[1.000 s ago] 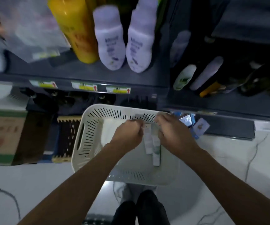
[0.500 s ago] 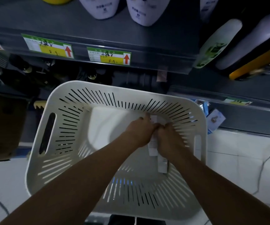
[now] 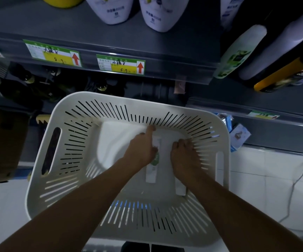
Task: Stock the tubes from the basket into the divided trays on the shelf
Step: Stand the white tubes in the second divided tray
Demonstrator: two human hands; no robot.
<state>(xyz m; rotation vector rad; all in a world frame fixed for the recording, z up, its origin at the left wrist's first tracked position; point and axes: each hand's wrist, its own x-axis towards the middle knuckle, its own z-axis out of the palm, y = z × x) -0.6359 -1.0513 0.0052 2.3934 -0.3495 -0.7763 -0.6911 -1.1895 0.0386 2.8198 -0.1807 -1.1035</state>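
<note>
Dim grey shop shelving (image 3: 147,39) with green-and-yellow price tags (image 3: 120,66) runs above a white slotted basket (image 3: 70,142) on the pale tiled floor (image 3: 274,170). We judge the stocking to be at the pick-up stage. We make out only two tubes in the basket, and no divided tray shows, so how much is shelved we cannot say. Our left hand (image 3: 140,151) curls over a white tube with green print (image 3: 152,170), index finger (image 3: 150,130) straight past its far end. Our right hand (image 3: 185,159) sits knuckles-up, fingers curled, over a second tube (image 3: 180,188) — whether it grips, we cannot tell. Both tubes lie low in the basket, toward its right side.
</note>
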